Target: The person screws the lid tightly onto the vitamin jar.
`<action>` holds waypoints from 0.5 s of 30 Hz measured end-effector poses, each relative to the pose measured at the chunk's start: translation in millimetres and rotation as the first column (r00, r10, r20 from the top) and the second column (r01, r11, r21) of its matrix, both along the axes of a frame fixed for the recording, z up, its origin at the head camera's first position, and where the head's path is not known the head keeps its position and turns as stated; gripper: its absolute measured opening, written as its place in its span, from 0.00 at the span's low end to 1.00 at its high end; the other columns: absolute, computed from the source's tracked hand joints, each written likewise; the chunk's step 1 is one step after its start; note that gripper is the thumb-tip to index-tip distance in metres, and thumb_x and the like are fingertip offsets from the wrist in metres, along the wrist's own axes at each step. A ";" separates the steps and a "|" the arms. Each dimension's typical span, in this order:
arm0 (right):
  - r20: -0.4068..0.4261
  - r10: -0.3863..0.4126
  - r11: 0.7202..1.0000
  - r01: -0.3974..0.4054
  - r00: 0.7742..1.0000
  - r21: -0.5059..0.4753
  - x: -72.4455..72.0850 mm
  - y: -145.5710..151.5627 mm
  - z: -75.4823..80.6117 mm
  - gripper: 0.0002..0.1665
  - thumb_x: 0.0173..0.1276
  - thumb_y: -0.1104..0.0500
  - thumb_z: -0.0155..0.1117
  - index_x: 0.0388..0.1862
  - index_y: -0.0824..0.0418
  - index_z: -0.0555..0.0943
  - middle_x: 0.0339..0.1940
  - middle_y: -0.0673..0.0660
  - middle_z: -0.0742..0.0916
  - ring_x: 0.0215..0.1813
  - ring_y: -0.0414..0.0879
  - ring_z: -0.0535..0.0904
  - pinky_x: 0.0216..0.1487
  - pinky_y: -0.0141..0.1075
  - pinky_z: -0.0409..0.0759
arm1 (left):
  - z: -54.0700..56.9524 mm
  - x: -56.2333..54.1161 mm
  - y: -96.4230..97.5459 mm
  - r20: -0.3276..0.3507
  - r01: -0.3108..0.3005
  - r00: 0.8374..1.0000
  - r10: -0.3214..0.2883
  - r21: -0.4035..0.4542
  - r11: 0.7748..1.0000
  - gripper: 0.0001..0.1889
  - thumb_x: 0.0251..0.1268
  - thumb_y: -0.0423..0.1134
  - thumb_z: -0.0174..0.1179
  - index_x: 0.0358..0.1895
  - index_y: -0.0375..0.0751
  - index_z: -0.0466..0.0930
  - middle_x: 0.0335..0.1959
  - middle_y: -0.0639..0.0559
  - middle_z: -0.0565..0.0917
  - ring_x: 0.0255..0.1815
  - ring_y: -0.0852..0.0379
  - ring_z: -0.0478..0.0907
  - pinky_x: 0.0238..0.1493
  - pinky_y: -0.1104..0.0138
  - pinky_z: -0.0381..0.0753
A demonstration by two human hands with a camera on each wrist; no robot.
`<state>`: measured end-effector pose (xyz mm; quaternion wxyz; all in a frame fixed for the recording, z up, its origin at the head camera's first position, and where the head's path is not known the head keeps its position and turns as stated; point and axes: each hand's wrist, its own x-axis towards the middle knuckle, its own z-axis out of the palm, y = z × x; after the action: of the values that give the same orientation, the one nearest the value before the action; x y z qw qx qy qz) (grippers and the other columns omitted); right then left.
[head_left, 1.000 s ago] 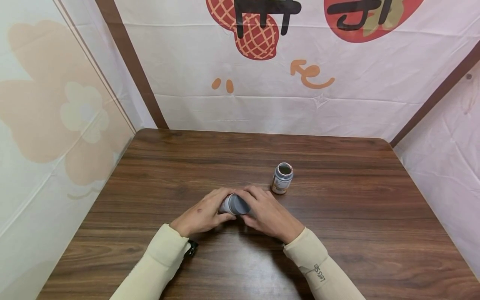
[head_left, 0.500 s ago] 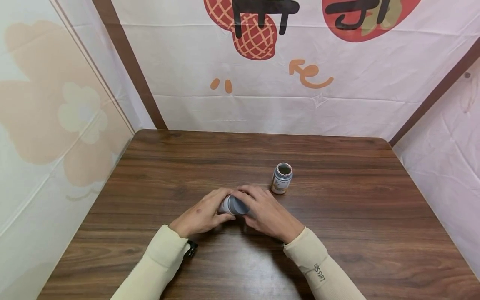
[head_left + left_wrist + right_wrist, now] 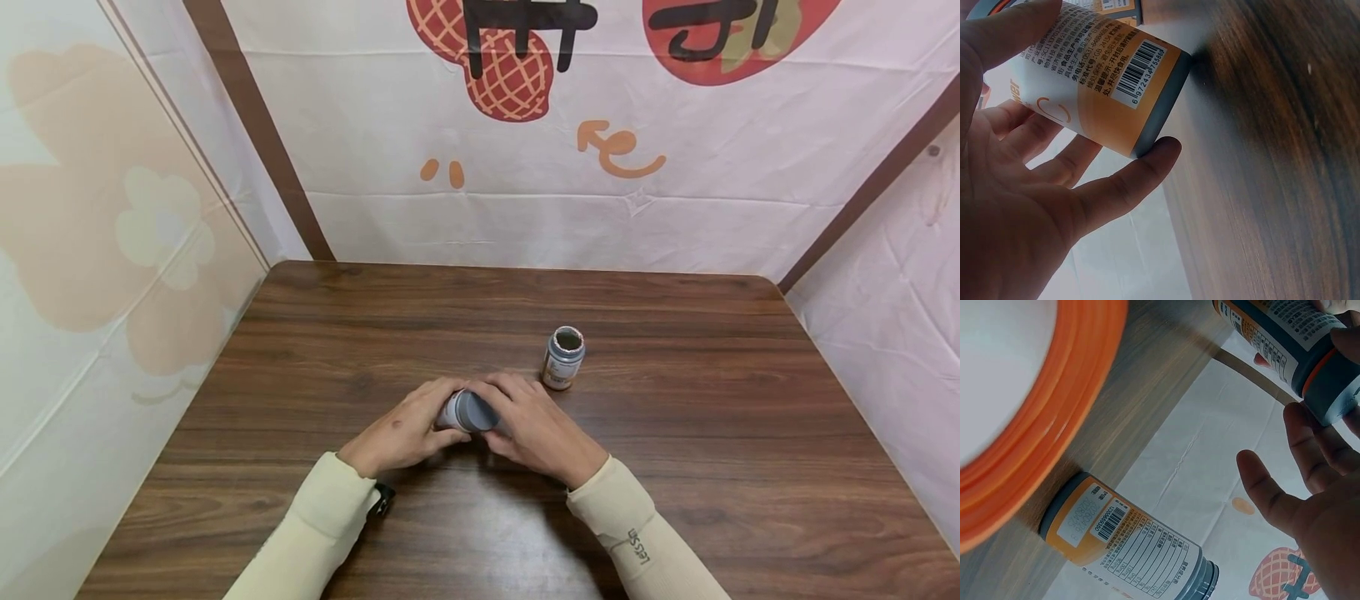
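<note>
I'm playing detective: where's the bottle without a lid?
In the head view, the open bottle stands right of centre on the table, just beyond the right hand.

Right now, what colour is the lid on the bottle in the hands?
The lid is bluish grey; it shows best in the head view.

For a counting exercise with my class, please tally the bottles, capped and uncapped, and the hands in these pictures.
Capped bottle: 1
Uncapped bottle: 1
Hands: 2 (left hand, right hand)
Total: 4
</note>
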<state>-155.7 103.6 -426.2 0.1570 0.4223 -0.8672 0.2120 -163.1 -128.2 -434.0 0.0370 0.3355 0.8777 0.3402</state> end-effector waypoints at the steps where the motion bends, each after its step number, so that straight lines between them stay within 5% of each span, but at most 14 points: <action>1: 0.000 -0.004 1.000 0.004 1.000 0.000 0.1 -0.1 -0.3 0.38 0.56 0.58 0.75 0.67 0.57 0.74 0.54 0.52 0.81 0.57 0.50 0.76 0.50 0.46 0.76 | -0.3 0.1 -0.1 0.005 -0.001 1.000 0.001 -0.002 1.000 0.28 0.61 0.38 0.72 0.63 0.45 0.70 0.58 0.53 0.77 0.55 0.55 0.74 0.55 0.56 0.76; 15: -0.016 -0.014 1.000 0.014 1.000 0.011 1.5 0.6 -2.2 0.41 0.57 0.53 0.77 0.69 0.58 0.72 0.60 0.56 0.79 0.61 0.53 0.76 0.54 0.49 0.75 | -3.0 -0.2 -0.3 -0.026 -0.002 1.000 0.002 0.001 1.000 0.30 0.60 0.38 0.72 0.65 0.43 0.69 0.60 0.50 0.77 0.57 0.53 0.74 0.56 0.55 0.76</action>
<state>-154.2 104.2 -428.4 0.1629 0.4187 -0.8701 0.2027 -163.3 -128.5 -437.0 0.0252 0.3390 0.8783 0.3362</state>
